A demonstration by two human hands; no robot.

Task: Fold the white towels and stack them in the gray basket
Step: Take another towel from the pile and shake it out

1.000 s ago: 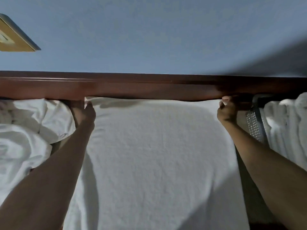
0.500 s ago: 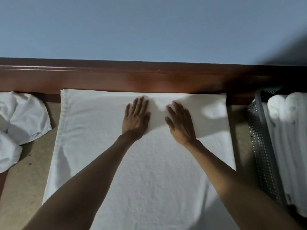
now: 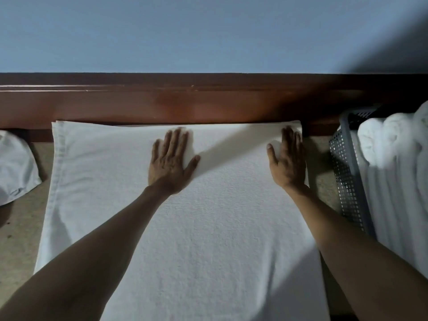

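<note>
A blue-gray wall [image 3: 208,31] fills twelve o'clock above a reddish-brown wooden rail [image 3: 162,105]. Shadow [image 3: 398,42] darkens two o'clock. The beige table [image 3: 18,246] shows at eight.

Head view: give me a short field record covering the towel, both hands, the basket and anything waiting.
towel: white, spread flat, far edge at the wooden rail
left hand: open, flat on the towel near its far middle
right hand: open, flat on the towel's right edge
basket: gray, at right, holding white towels
waiting: crumpled white cloth at left
</note>
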